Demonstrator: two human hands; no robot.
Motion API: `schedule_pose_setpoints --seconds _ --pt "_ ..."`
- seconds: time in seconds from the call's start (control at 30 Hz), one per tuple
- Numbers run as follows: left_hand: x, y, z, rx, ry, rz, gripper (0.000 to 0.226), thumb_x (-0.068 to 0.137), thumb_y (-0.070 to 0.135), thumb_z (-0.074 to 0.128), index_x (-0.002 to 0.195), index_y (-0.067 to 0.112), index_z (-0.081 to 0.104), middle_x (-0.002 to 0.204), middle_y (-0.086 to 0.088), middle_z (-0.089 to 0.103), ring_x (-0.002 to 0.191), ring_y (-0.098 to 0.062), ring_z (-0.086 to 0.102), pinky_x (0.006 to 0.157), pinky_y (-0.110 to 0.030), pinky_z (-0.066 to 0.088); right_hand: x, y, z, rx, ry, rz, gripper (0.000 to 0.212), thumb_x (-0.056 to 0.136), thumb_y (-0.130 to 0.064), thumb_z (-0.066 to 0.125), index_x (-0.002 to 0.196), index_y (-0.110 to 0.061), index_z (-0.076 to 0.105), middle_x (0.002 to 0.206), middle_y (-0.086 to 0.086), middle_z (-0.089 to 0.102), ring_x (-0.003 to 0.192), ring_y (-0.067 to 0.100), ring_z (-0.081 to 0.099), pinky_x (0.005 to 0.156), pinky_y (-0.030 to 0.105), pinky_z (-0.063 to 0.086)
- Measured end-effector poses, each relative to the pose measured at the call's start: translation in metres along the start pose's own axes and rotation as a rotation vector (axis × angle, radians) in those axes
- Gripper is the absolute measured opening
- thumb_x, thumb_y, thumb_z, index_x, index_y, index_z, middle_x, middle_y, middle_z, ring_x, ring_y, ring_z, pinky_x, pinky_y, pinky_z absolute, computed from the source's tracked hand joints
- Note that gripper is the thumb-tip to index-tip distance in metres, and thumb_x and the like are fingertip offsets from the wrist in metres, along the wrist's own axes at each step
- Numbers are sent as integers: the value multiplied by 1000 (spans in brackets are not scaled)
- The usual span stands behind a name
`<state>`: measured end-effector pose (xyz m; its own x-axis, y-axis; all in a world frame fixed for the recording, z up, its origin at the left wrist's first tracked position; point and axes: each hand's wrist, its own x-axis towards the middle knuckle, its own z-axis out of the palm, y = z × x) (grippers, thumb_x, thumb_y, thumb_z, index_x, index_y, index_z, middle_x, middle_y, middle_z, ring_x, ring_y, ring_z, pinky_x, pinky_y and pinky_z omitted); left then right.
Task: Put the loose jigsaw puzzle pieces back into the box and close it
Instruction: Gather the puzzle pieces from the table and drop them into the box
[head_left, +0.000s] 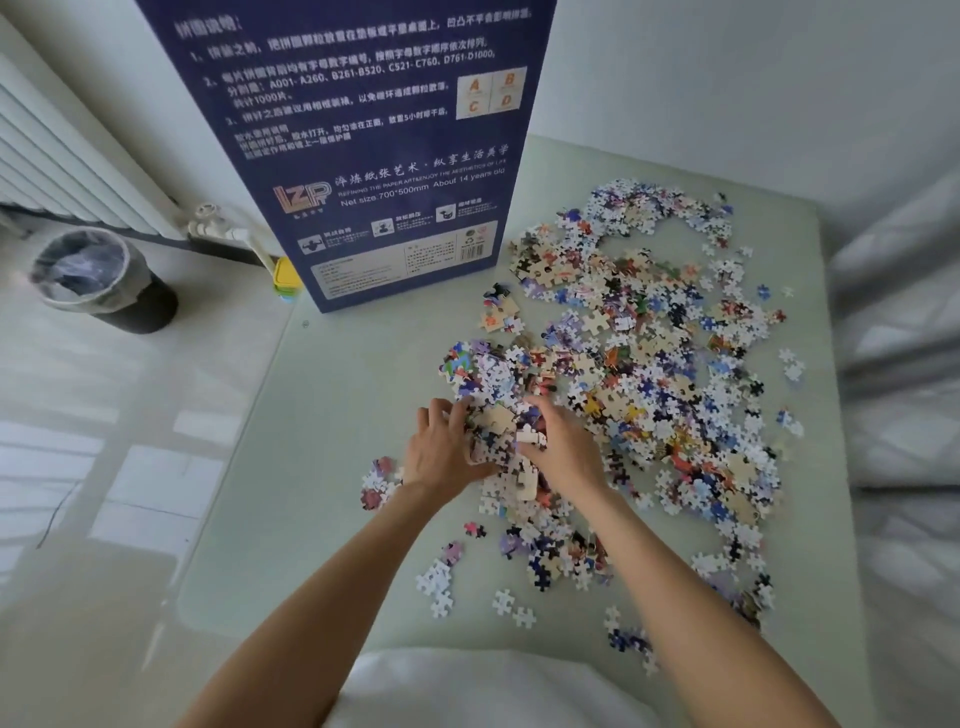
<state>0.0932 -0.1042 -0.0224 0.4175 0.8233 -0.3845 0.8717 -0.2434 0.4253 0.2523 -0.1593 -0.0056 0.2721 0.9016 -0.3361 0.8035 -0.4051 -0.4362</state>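
Left hand (441, 451): fingers curled into the near-left edge of the pile, gripping a clump of pieces; fingertips hidden among them.
Right hand (563, 448): cupped against the same clump from the right, thumb side buried in pieces, so the two hands close toward each other around it.
Clump between hands: pieces heaped and partly blurred; single pieces cannot be told apart there.
Puzzle pieces (649, 364): loose, spread over the right half of the tabletop from near to far; some show colour, many lie white side up. A few small groups lie apart on the near left of the pile.
Tabletop (332, 467): pale green, its near edge hidden behind white cloth at the bottom of view.
Box (374, 156): dark blue, standing upright at the far left of the tabletop, printed back facing the camera; its top is cut off by the frame, so open or closed cannot be told.
Bin (98, 280): dark, lined with a bag, on the floor far left.
Right edge: blurred grey-white fabric, hard to make out.
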Motion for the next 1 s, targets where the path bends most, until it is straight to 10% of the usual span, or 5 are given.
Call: schedule_pose_setpoints --seconds 0.2,0.27,0.43,1.0 --pt "10 -1 -2 -98 5 -29 70 78 40 70 137 26 35 131 -3 45 117 -22 43 93 -33 44 3 15 -10 159 24 102 43 86 -24 64 127 -22 49 117 1 60 57 -1 44 55 15 36" --pt "13 -3 -4 -100 -18 -11 64 80 36 69 135 26 39 126 -4 48 113 -23 47 94 -34 43 0 18 -12 224 9 129 41 87 -22 63 126 -19 50 123 2 58 81 11 61 69 17 43" --pt "16 0 -2 -144 -60 36 60 80 34 70 132 24 43 123 -4 51 111 -23 50 95 -35 45 -3 20 -1 180 -114 71 66 74 -42 72 128 -15 45 131 3 45 122 16 40 99 23 28" --pt "36 24 -9 22 -45 138 48 83 34 66 126 29 46 126 1 50 112 -20 48 83 -33 50 -8 18 0 152 20 183 39 79 -36 68 110 -15 55 115 2 58 76 17 63 66 34 55"
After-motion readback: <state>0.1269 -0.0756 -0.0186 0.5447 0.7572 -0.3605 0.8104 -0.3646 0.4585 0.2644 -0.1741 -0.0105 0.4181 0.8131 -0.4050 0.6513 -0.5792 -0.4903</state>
